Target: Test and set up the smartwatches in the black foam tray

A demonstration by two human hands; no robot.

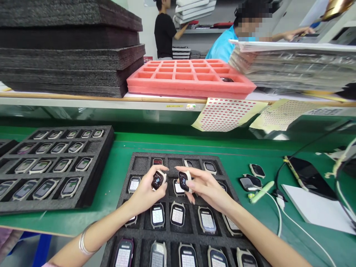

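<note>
My left hand point(150, 185) is closed on a strapless smartwatch point(158, 180), its dark lit screen tilted toward me. Beside it, my right hand point(207, 183) grips a second smartwatch point(183, 181) of the same kind, also lit, by its pale frame. Both hands are above a black foam tray point(141, 237) with square compartments. Several watch bodies lie in it, many with white lit screens, such as this one point(177, 214). A few compartments in the back row hold nothing. My forearms and hands hide part of the tray.
Another foam tray of watches point(94, 185) stands at left. At right are two loose watches point(257, 170), a green pen-like tool point(261, 192), cables, a phone point(310, 176) and white paper point(319, 207). A shelf above bears black foam point(63, 59) and a pink tray point(191, 87). Two people work behind.
</note>
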